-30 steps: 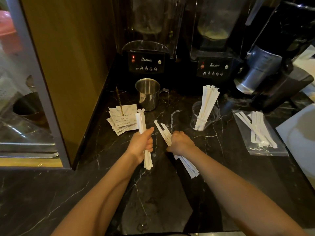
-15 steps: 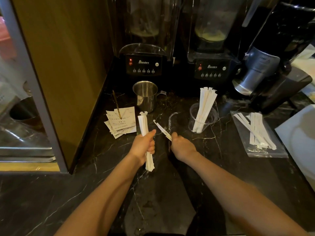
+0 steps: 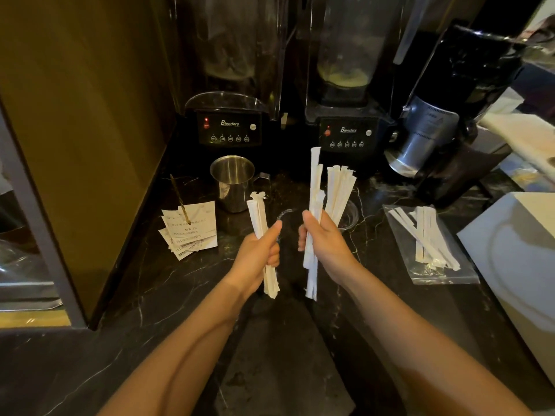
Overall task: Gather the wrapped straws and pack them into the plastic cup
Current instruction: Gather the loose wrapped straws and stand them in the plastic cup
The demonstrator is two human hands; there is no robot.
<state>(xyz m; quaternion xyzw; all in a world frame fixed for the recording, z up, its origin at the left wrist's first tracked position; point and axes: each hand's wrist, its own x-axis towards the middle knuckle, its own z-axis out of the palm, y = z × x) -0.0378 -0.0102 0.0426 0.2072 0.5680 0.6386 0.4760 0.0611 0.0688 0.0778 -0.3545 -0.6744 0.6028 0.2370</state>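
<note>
A bundle of wrapped straws (image 3: 262,235) is gripped upright in the clenched fingers of the left hand (image 3: 258,259). Just beside it, a second bundle (image 3: 313,223) is clasped by the right hand (image 3: 326,244), above the dark table (image 3: 135,295). Behind the right hand, the plastic cup (image 3: 350,216) is seen with straws (image 3: 339,190) standing in it. Further right, loose straws (image 3: 426,235) are lying on a clear bag (image 3: 450,274).
</note>
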